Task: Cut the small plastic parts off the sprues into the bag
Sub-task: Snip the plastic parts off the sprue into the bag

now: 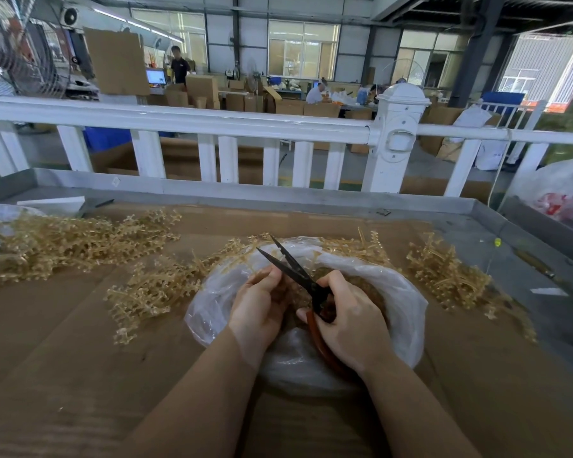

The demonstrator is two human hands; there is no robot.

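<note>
Two hands are meeting over the open mouth of the bag (pixel 407 292), which is lying on the cardboard-covered table (pixel 63 375) right in front of you. Your right hand (pixel 348 322) is gripping the red handles of the scissors (pixel 298 272), whose blades are standing apart and pointing up and away to the left. Your left hand (pixel 262 305) is curling round something tan just beside the blades; I cannot tell whether it is a sprue. The left hand is lying nearer the gap between the blades. Loose sprues (pixel 153 289) are lying left of the bag, their long stems running roughly left to right, with more heaped to the right (pixel 444 276).
</note>
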